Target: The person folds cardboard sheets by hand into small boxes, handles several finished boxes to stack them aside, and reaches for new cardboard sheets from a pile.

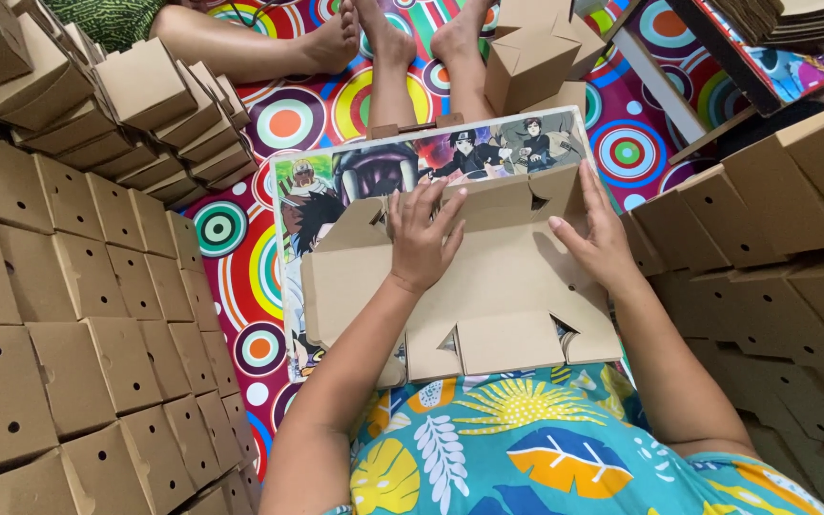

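Both forearms reach forward over the flat cardboard blank (469,286). Left hand (422,234) palm-down on the blank's upper middle, 4 fingers spread, pressing flat. Right hand (595,234) at the blank's upper right edge, fingers extended upward, thumb pointing inward.

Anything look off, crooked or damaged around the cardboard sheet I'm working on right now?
Nothing stands out. The flat cardboard blank lies on a picture-printed board, with the left hand pressing its upper middle and the right hand at its right edge. Folded boxes are stacked in orderly rows on the left. No tears or spills show.
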